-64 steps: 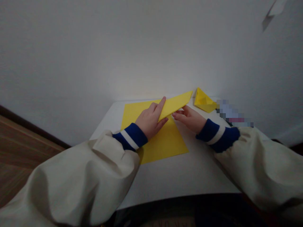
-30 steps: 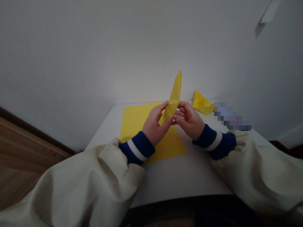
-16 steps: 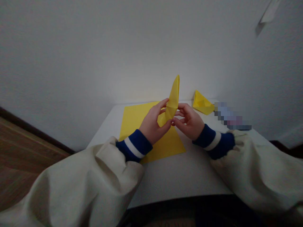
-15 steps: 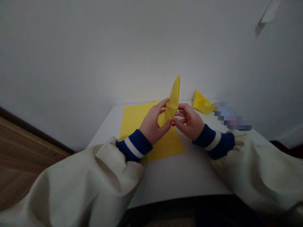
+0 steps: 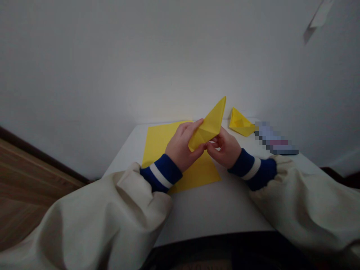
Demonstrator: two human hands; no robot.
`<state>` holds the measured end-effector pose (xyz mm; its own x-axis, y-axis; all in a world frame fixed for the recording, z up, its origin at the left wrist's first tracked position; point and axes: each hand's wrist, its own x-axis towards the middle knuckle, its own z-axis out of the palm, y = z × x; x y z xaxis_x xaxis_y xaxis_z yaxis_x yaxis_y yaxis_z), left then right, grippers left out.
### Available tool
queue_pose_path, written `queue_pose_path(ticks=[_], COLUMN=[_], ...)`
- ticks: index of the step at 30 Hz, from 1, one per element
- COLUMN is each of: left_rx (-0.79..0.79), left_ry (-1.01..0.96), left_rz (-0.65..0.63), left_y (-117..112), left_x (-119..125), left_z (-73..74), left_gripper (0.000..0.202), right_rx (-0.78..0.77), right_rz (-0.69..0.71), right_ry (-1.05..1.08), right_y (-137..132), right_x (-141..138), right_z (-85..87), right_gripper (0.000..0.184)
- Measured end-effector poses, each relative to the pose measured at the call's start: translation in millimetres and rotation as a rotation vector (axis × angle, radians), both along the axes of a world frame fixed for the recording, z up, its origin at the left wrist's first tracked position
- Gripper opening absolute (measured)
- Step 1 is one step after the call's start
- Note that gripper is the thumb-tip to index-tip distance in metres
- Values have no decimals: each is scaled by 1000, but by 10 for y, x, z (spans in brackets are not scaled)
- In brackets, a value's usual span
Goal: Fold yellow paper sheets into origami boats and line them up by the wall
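Observation:
I hold a folded yellow paper piece (image 5: 209,123) in the air above a small white table (image 5: 219,206). My left hand (image 5: 182,144) pinches its lower left end, thumb under and fingers on top. My right hand (image 5: 225,148) grips it from the right, partly hidden behind the paper. The piece is spread into a wide wedge with its tip pointing up and right. A flat yellow sheet (image 5: 163,144) lies on the table under my hands.
A finished folded yellow paper shape (image 5: 241,123) rests at the table's far right by the wall. A blurred-out object (image 5: 274,140) lies beside it. White walls enclose the table at the back and right. Wooden floor (image 5: 25,187) shows at left.
The folded piece lay flat on the sheet, then was lifted and stood upright as a narrow strip. Now it has opened into a wider wedge tilted to the right.

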<state>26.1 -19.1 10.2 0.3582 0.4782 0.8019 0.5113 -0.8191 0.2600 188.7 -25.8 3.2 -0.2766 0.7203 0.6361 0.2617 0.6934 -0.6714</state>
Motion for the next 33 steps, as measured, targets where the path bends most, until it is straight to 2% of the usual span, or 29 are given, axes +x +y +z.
queue_pose_path(ticks=[5,10,16,24,27,33], left_rx=[-23,-25,-23,-30,5,-11], left_ry=[34,50,73,93,49,37], left_rz=[43,58,61,-33,-67,-57], left_y=[-8,-20,-39,-64,-52,-29], left_x=[-6,-1,7,6,7,11], left_z=[3,12,14,44,33,-6], left_gripper=[58,56,56,62,65,67], right_rx=[25,12,206,451,479,455], right_rz=[-44,-47,-174,-75,-69,-71], right_ry=[-13,-11,-221,-257,-242,-255], right_y=[11,22,44,110,127,116], right_x=[-10,-14,2,51,61,66], right_z=[-14,-35,-18,1,-1,5], right_gripper=[28,34,26,37,42,46])
